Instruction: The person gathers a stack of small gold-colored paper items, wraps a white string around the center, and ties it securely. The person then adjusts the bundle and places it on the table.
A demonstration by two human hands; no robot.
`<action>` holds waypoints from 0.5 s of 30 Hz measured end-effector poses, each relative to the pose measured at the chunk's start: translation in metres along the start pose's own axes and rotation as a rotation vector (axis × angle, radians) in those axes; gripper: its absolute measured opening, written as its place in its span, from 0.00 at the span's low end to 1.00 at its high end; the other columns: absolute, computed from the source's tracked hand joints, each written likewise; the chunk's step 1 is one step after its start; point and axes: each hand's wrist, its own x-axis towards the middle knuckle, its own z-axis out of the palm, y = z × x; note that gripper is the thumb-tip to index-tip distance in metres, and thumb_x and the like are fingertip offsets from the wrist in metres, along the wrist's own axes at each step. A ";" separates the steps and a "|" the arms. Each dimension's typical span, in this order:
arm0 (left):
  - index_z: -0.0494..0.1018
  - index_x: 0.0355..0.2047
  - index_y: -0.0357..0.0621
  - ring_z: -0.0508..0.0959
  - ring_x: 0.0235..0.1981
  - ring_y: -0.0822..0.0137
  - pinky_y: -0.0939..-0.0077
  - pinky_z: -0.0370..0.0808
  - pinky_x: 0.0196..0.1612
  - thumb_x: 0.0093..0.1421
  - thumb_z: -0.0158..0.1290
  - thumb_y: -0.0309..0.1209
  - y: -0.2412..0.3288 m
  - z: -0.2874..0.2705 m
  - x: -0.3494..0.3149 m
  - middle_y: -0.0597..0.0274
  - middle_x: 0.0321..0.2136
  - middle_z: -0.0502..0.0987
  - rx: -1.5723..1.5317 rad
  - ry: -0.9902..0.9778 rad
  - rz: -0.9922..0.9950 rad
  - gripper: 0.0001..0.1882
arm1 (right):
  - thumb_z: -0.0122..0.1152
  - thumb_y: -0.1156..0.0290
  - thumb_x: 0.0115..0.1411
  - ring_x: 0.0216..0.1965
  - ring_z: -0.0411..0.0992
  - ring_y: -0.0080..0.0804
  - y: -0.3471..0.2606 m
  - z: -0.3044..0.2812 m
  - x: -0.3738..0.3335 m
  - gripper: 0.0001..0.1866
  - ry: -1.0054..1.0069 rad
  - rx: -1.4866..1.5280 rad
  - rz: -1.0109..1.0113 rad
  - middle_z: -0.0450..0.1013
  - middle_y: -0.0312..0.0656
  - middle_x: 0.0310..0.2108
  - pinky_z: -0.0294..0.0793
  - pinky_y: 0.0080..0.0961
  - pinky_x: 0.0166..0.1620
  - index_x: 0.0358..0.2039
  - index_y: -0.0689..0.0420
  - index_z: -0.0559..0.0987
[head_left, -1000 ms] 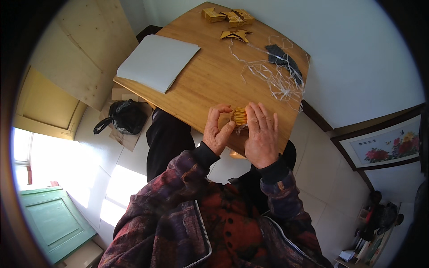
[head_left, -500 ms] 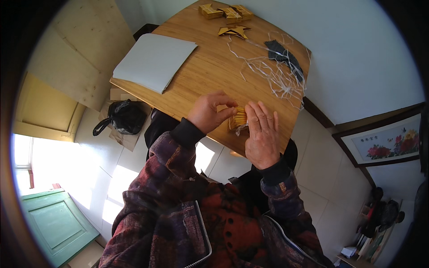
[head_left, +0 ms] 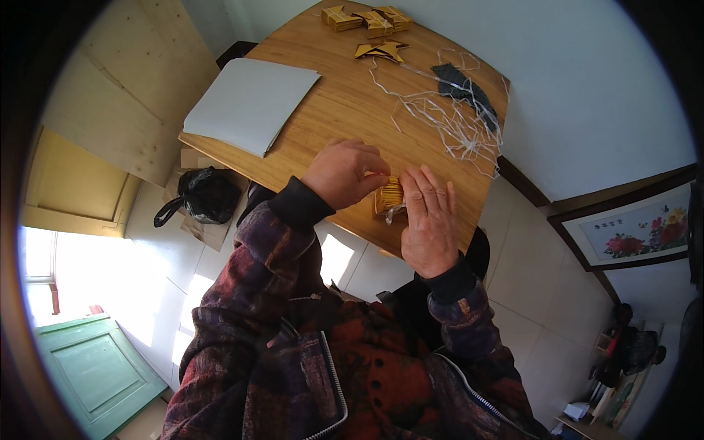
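A bundle of yellow folded paper pieces (head_left: 391, 192), stacked tight with edges showing, stands near the table's front edge. White plastic string (head_left: 394, 212) shows at its near lower side. My left hand (head_left: 345, 174) is at the bundle's upper left corner, thumb and forefinger pinched together; what lies between them is too small to make out. Along the bundle's right side rests my right hand (head_left: 430, 220), its fingers stretched out and lying flat against it, covering that side. The right thumb is hidden.
Loose white strings (head_left: 458, 128) lie beside a dark grey cloth (head_left: 463, 89) at the table's right. Tied yellow bundles (head_left: 378, 22) and loose yellow folded pieces (head_left: 381, 50) sit at the back. White sheets (head_left: 249, 103) are stacked on the left. A black bag (head_left: 207, 195) stands on the floor.
My left hand has turned at the wrist and shifted slightly left and up, its fingers curled more closely. My right hand stays against the bundle.
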 end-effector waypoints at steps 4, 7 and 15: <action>0.75 0.26 0.43 0.73 0.32 0.59 0.66 0.65 0.41 0.49 0.56 0.26 0.005 0.001 0.005 0.62 0.24 0.73 0.160 0.026 0.096 0.03 | 0.49 0.79 0.51 0.63 0.53 0.37 0.001 0.000 0.000 0.29 -0.009 -0.002 0.003 0.61 0.40 0.58 0.44 0.49 0.64 0.56 0.58 0.64; 0.73 0.25 0.43 0.73 0.33 0.60 0.65 0.63 0.43 0.49 0.55 0.26 0.008 0.003 0.004 0.63 0.23 0.72 0.152 0.054 0.105 0.02 | 0.49 0.79 0.51 0.63 0.53 0.37 0.001 0.001 0.000 0.29 0.006 0.011 -0.004 0.61 0.40 0.58 0.43 0.48 0.64 0.56 0.58 0.64; 0.74 0.27 0.44 0.73 0.37 0.61 0.62 0.62 0.48 0.52 0.53 0.28 0.012 0.002 0.000 0.62 0.26 0.73 0.256 0.008 0.017 0.03 | 0.50 0.78 0.51 0.63 0.53 0.36 0.002 0.004 -0.002 0.28 0.018 0.003 0.005 0.61 0.39 0.58 0.43 0.47 0.64 0.56 0.58 0.65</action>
